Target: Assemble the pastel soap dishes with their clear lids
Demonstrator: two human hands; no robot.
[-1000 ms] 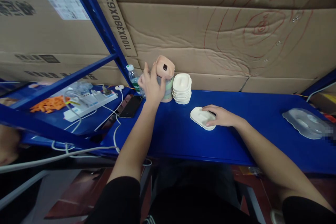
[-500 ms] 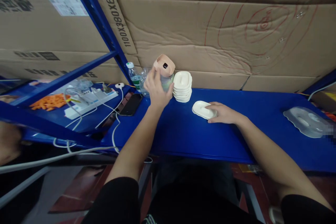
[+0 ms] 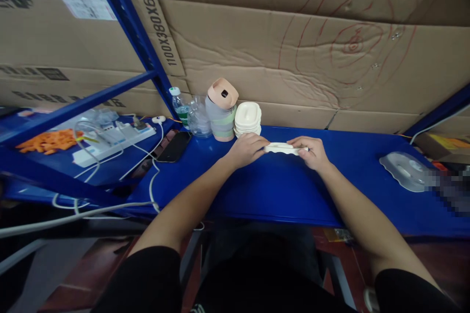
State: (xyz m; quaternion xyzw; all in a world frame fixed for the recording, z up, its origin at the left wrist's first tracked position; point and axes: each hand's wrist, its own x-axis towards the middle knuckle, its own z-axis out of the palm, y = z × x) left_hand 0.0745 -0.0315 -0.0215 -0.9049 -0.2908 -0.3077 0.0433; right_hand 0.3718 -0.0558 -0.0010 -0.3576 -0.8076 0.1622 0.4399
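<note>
The left hand (image 3: 248, 150) and the right hand (image 3: 312, 152) hold a cream lid (image 3: 284, 148) between them, fingers at its opposite ends, its wavy edge facing the person. Just behind the left hand is a stack of cream lids (image 3: 247, 116) on the blue surface (image 3: 264, 195). Beside that stack stands a leaning pile of coloured cups (image 3: 223, 120), then clear plastic containers (image 3: 199, 117) and a bottle (image 3: 178, 107). A phone (image 3: 175, 146) lies nearer the person; a clear lid (image 3: 402, 171) lies well apart at right.
</note>
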